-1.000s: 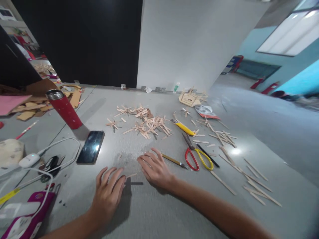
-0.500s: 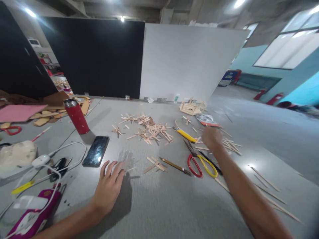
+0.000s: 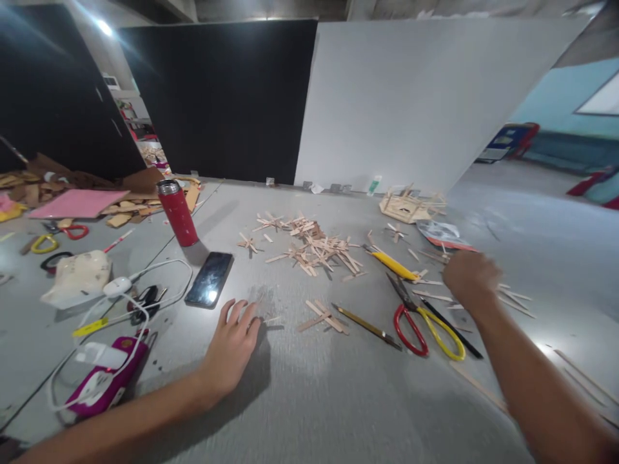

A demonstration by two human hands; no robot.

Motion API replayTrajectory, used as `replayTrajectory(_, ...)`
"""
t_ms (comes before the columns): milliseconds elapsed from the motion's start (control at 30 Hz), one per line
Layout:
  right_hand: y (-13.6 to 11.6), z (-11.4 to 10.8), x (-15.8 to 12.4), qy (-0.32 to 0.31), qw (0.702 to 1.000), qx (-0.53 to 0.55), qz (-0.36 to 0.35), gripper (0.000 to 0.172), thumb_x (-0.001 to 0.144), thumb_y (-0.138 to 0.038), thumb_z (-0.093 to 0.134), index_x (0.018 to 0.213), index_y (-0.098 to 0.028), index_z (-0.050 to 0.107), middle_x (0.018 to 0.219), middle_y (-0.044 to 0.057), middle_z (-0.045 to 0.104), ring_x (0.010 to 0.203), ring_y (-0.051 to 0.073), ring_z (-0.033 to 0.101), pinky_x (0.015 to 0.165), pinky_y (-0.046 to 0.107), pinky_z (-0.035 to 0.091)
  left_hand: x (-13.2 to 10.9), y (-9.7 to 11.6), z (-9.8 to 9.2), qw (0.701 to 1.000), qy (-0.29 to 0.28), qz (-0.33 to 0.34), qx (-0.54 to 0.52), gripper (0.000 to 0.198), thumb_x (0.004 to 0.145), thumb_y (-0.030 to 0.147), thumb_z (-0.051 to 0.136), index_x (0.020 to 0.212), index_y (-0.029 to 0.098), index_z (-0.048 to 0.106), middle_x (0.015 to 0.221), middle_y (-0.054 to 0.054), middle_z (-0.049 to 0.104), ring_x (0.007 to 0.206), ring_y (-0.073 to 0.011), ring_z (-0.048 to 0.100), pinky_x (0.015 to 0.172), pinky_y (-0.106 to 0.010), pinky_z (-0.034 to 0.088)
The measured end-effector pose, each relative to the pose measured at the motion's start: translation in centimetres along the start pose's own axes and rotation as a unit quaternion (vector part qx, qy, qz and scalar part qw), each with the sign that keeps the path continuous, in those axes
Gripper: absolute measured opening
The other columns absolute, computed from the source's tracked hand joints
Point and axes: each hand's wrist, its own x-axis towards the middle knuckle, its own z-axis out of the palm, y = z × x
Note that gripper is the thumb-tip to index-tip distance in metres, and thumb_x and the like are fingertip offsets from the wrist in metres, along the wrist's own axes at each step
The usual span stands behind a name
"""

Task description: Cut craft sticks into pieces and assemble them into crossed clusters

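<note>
My left hand (image 3: 233, 351) rests palm down on the grey table, its fingers spread. A thin wood sliver (image 3: 271, 319) lies by its fingertips. My right hand (image 3: 471, 280) is smeared by motion over loose wooden sticks (image 3: 515, 298) at the right; its fingers are hidden. Between the hands, several flat sticks lie crossed (image 3: 324, 317). Right of them are a brown pencil-like tool (image 3: 367, 327), scissors (image 3: 411, 316) with one red and one yellow handle, and a yellow-handled cutter (image 3: 394, 264). A heap of small crossed sticks (image 3: 319, 245) lies beyond.
A phone (image 3: 209, 280) and a red bottle (image 3: 178, 212) stand left of the heap. Cables (image 3: 186, 264) and a purple power strip (image 3: 109, 380) lie at the left. Farther right are a wooden stick frame (image 3: 409, 206) and a plastic packet (image 3: 445, 235). Panels (image 3: 387, 96) rise behind.
The view has turned a little to the left, so the table's things sit farther right. My left hand stays on the table; my right hand remains over the sticks, still blurred.
</note>
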Motion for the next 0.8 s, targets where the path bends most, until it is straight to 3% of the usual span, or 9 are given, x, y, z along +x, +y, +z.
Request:
replayTrajectory(133,-4.9,-1.1,-1.5,-0.071,0.990,0.102,-0.063,0.017,0.099,-0.014,0.060,0.091,-0.012,0.074,0.098,0.016,0.075,0.099,0.027,0.073,0.088,0.040,0.057,0.1,-0.1,0.1,0.999,-0.046,0.004,0.006,0.022,0.091,-0.001,0.058,0.091,0.013,0.075,0.118,-0.014,0.074,0.112,-0.0325,0.064,0.102,-0.050,0.047)
replayTrajectory(233,-9.7,-1.1,-5.6,-0.164,0.946,0.223,-0.167,0.009,0.095,-0.028,0.068,0.092,-0.020,0.071,0.089,0.004,0.077,0.082,0.019,0.075,0.074,0.031,0.060,0.1,-0.3,-0.1,0.998,-0.053,-0.011,-0.013,0.023,0.091,-0.001,0.056,0.096,0.010,0.075,0.115,-0.016,0.075,0.109,-0.0332,0.065,0.098,-0.050,0.049)
replayTrajectory(267,-11.2,-1.0,-7.4,-0.196,0.920,0.275,-0.199,0.015,0.094,-0.035,0.069,0.091,-0.021,0.070,0.085,0.003,0.076,0.077,0.018,0.074,0.069,0.030,0.060,0.1,-0.3,-0.2,0.998,-0.044,-0.019,-0.039,0.024,0.093,0.000,0.055,0.101,0.011,0.075,0.115,-0.016,0.075,0.108,-0.0324,0.066,0.096,-0.049,0.050)
replayTrajectory(333,-13.7,-0.5,-11.1,-0.296,0.802,0.458,-0.244,0.024,0.092,-0.043,0.071,0.089,-0.020,0.067,0.080,0.004,0.074,0.071,0.019,0.073,0.064,0.031,0.060,0.2,-0.2,-0.9,0.989,-0.024,-0.043,-0.142,0.026,0.099,0.006,0.052,0.112,0.013,0.072,0.113,-0.014,0.076,0.103,-0.0288,0.067,0.092,-0.045,0.052)
replayTrajectory(400,-15.6,0.3,-14.4,-0.352,0.728,0.540,-0.235,0.029,0.090,-0.048,0.073,0.089,-0.021,0.065,0.074,0.002,0.072,0.066,0.017,0.070,0.059,0.029,0.058,0.4,0.1,-1.8,0.950,-0.029,-0.085,-0.298,0.026,0.104,0.018,0.049,0.121,0.016,0.069,0.104,-0.010,0.077,0.093,-0.0230,0.069,0.086,-0.038,0.054)
replayTrajectory(500,-17.0,1.6,-17.7,-0.378,0.690,0.581,-0.208,0.028,0.090,-0.047,0.074,0.087,-0.020,0.065,0.072,0.000,0.070,0.067,0.016,0.069,0.060,0.027,0.055,0.8,0.8,-3.0,0.845,-0.132,-0.196,-0.479,0.030,0.105,0.031,0.049,0.127,0.018,0.065,0.080,-0.002,0.074,0.069,-0.0165,0.067,0.065,-0.026,0.049)
replayTrajectory(600,-17.2,2.7,-18.3,-0.393,0.687,0.574,-0.208,0.027,0.091,-0.045,0.073,0.085,-0.021,0.065,0.072,0.000,0.070,0.069,0.017,0.070,0.062,0.027,0.055,1.0,1.2,-3.3,0.803,-0.154,-0.233,-0.526,0.032,0.104,0.037,0.047,0.093,0.017,0.069,0.069,-0.001,0.068,0.059,-0.0138,0.059,0.058,-0.024,0.041)
replayTrajectory(667,-16.8,3.0,-17.4,-0.382,0.714,0.541,-0.227,0.023,0.092,-0.043,0.070,0.090,-0.021,0.065,0.075,0.001,0.071,0.070,0.017,0.070,0.064,0.028,0.055,0.9,1.3,-3.1,0.789,-0.164,-0.247,-0.538,0.038,0.103,0.038,0.046,0.076,0.017,0.062,0.064,0.000,0.065,0.055,-0.0128,0.055,0.057,-0.023,0.038)
replayTrajectory(800,-14.7,3.0,-13.5,-0.288,0.851,0.332,-0.287,0.021,0.097,-0.027,0.060,0.116,-0.019,0.064,0.089,0.004,0.076,0.074,0.019,0.071,0.069,0.030,0.053,0.6,1.2,-2.6,0.744,-0.187,-0.294,-0.571,0.033,0.102,0.041,0.047,0.083,0.018,0.062,0.064,0.000,0.066,0.053,-0.0130,0.053,0.054,-0.023,0.036)
